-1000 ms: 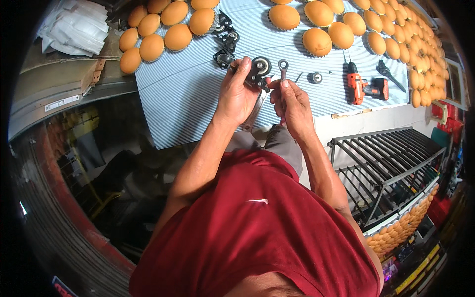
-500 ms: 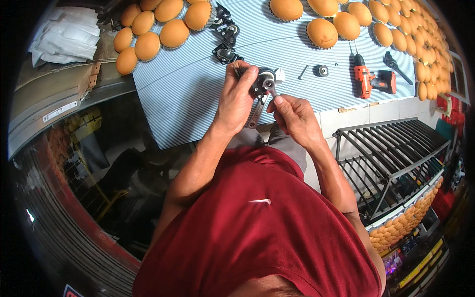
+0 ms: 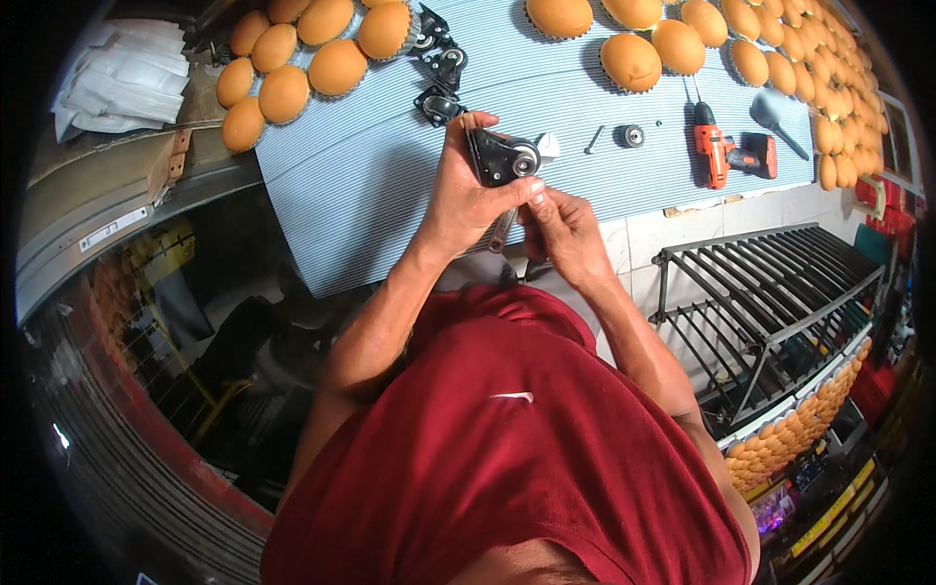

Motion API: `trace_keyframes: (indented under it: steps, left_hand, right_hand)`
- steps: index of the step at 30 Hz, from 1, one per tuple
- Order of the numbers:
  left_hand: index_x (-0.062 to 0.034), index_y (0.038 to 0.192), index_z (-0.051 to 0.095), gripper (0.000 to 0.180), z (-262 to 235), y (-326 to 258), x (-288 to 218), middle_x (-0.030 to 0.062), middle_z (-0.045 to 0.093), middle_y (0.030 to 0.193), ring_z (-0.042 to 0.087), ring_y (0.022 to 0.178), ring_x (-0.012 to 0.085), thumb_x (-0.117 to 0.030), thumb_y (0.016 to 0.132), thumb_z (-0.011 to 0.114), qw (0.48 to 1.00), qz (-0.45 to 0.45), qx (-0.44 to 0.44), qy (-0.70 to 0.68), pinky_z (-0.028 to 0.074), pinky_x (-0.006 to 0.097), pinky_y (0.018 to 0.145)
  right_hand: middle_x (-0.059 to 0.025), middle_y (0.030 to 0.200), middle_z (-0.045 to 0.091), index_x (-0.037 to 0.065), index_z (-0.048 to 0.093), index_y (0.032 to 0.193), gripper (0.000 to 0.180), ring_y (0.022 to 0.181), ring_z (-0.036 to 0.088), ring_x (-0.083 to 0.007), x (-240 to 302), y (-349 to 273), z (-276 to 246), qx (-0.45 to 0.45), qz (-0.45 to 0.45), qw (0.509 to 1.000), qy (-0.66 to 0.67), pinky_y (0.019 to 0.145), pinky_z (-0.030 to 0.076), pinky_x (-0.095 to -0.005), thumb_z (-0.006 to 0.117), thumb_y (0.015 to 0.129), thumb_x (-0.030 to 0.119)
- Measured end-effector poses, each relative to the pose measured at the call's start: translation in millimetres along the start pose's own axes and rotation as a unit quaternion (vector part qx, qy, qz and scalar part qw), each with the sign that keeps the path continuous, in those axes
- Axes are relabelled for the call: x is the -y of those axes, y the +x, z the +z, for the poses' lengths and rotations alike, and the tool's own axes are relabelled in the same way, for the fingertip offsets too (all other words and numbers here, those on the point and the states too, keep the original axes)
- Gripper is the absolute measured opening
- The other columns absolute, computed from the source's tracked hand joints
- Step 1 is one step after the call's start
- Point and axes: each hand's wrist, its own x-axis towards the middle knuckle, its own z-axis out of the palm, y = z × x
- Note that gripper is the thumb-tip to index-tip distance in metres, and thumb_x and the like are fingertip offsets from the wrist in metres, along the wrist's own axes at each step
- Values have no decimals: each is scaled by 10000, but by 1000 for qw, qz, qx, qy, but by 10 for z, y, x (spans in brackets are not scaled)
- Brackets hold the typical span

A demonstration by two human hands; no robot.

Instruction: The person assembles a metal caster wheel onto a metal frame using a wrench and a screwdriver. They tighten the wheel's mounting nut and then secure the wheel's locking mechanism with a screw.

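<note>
My left hand is closed around a black caster, its thumb pointing toward my right fingertips. A round metal hub shows at the caster's right end. Below the caster, the end of a steel wrench sticks out toward me; its upper part is hidden by my hand. My right hand is closed beside the caster, thumb and fingers pressed together close to the left thumb; whatever it grips is hidden. Behind my left hand lie several more black casters, among them one nearest caster.
A bolt, a small wheel, an orange-black cordless drill and a dark long-handled tool lie on the striped tabletop. Orange-brown domed cakes line its far side. A black metal rack stands at the right.
The wrench ring seen at the caster's hub is gone from there. The caster has turned in my left hand, and my right hand has moved slightly down and left against the left thumb.
</note>
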Motion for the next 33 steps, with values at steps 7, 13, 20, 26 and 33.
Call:
trace_keyframes:
  steps: [7,13,20,26,33]
  left_hand:
    - [17,1396,294,791,-162,-168,16,67,622,925,629,735,107,12,782,792,993,-105,6,61,538,221,541]
    - [2,1424,344,845,-267,-325,446,52,620,909,601,762,121,-251,801,856,962,-209,-6,-174,524,261,698]
    - [-85,1328,457,802,-175,-645,698,87,603,940,613,763,158,-495,754,840,865,-299,30,-401,555,286,617]
    - [-52,1248,502,831,-109,-799,807,119,585,929,603,664,151,-582,687,811,751,-335,115,-557,509,167,454]
    - [-33,1242,506,842,-146,-810,591,95,591,894,627,693,147,-668,728,706,778,-391,104,-482,576,228,483]
  right_hand:
    - [-55,690,604,45,550,914,409,597,642,-147,-252,-163,314,19,106,974,198,536,515,-255,417,1077,396]
    - [-52,721,592,44,537,924,326,662,645,-147,-145,-383,410,-15,186,942,279,577,531,-270,531,1043,348]
    - [-148,1089,666,16,605,1197,507,1062,629,-279,104,-319,-137,-27,-257,908,-330,952,503,-406,825,805,252]
    - [-183,1264,633,28,630,1277,619,1201,580,-345,171,86,-336,301,-190,894,-271,1039,460,-455,819,786,355]
    - [-165,1060,669,5,658,1173,521,1012,638,-316,89,-41,-250,238,-236,890,-310,880,509,-418,771,838,387]
